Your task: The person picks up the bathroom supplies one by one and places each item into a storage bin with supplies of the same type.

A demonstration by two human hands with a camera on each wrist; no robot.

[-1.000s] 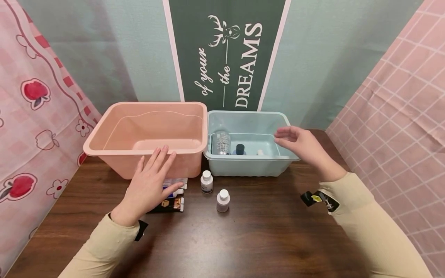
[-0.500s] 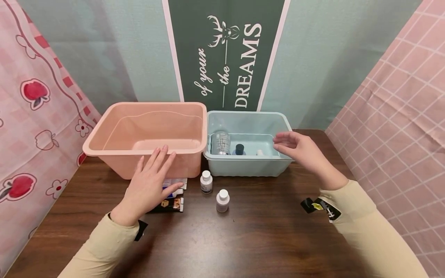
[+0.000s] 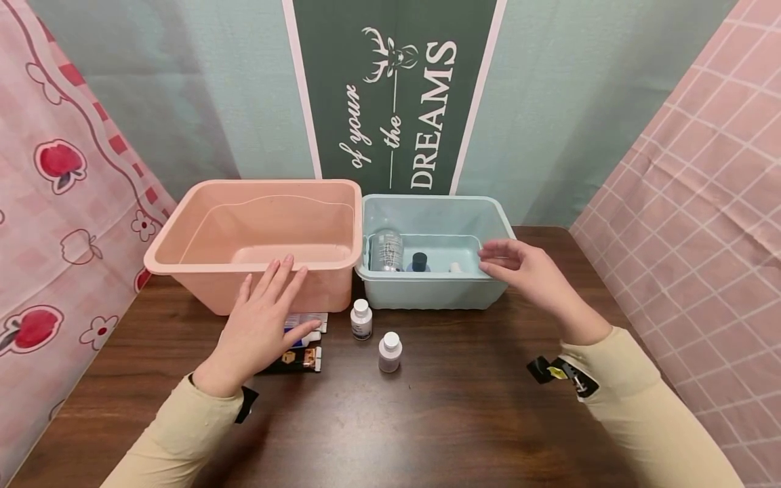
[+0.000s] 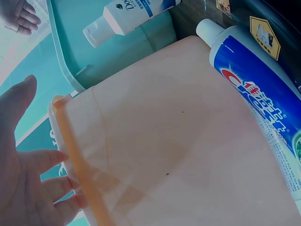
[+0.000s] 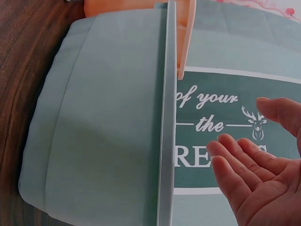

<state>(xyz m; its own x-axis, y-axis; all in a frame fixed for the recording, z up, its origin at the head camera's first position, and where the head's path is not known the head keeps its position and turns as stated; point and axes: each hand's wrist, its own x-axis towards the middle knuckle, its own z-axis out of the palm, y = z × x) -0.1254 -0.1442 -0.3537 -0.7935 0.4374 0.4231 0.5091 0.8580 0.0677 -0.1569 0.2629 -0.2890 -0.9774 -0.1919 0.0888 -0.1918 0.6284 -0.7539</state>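
Note:
My left hand [image 3: 259, 332] has its fingers spread and straight, with the fingertips at the front rim of the pink bin [image 3: 183, 268]. Beneath that hand lie a blue-and-white toothpaste tube [image 4: 254, 80] and a black tube [image 3: 299, 359], both partly hidden in the head view. My right hand [image 3: 539, 281] hangs at the right end of the light blue bin [image 3: 433, 293], fingers loosely bent and nothing in them. Inside the blue bin are a clear bottle [image 3: 387, 252], a dark-capped bottle [image 3: 419, 262] and a small white cap [image 3: 455, 268].
Two small white bottles stand upright on the wooden table [image 3: 457, 420]: one bottle [image 3: 361, 322] close before the bins, another bottle [image 3: 390, 354] nearer me. Patterned cloths hang at the left and right, and a green cloth [image 3: 403, 102] with lettering hangs behind.
My right hand has sunk slightly toward me at the right rim of the blue bin. The left hand stays at the pink bin, and the bottles have not moved.

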